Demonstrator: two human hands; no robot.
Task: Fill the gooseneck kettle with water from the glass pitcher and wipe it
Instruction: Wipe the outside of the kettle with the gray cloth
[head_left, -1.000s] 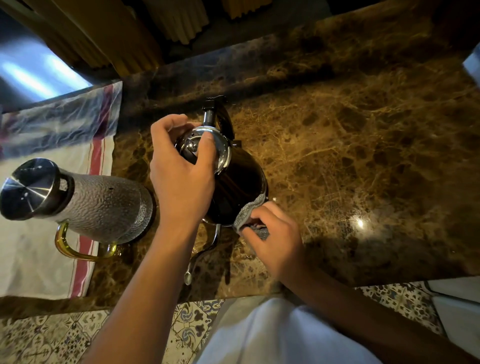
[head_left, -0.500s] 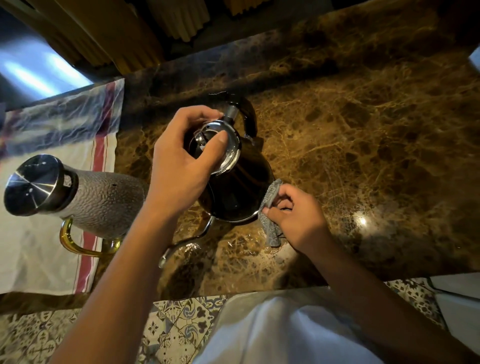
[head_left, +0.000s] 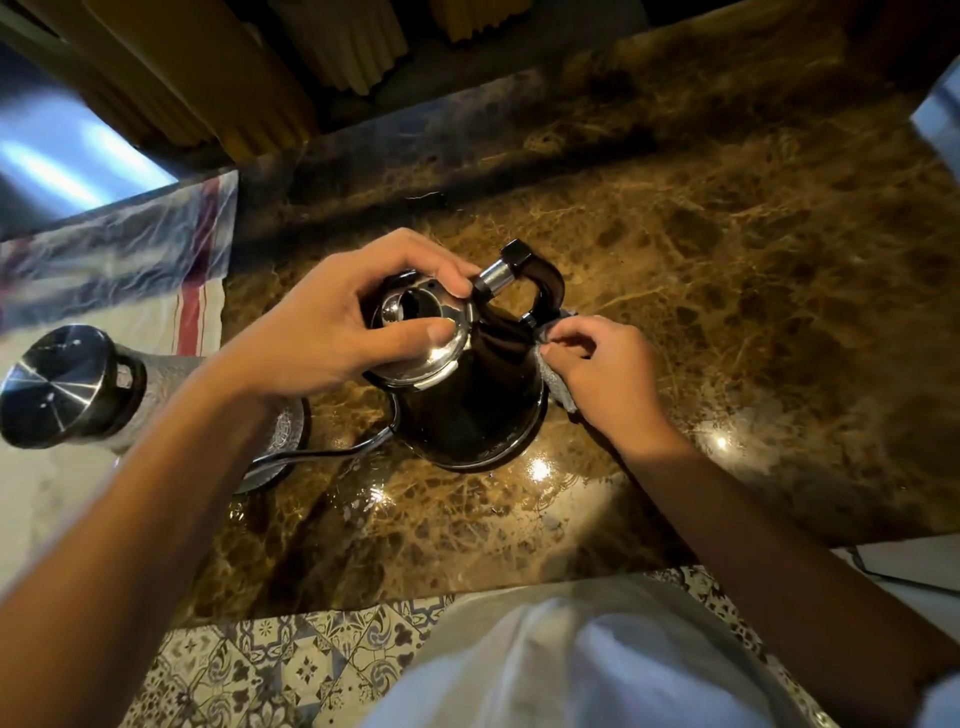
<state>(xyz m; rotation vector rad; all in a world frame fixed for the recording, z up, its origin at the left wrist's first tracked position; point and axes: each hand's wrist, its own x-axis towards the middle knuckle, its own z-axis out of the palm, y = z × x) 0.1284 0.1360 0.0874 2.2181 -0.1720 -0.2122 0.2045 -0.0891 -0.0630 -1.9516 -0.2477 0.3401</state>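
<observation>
Marble counter (head_left: 727, 312) open rightward; kettle (head_left: 467, 405) between both hands, pitcher (head_left: 93, 384) left.

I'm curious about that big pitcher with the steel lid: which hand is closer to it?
Left. The left hand grips the kettle's lid, just right of the pitcher; the right hand holds a cloth on the kettle's far side.

I see a glossy dark kettle (head_left: 467, 395) with a polished metal lid (head_left: 426, 338), a textured glass pitcher (head_left: 171, 384) capped in brushed steel, grey cloth (head_left: 558, 384), and a shiny brown marble worktop (head_left: 727, 312).
</observation>
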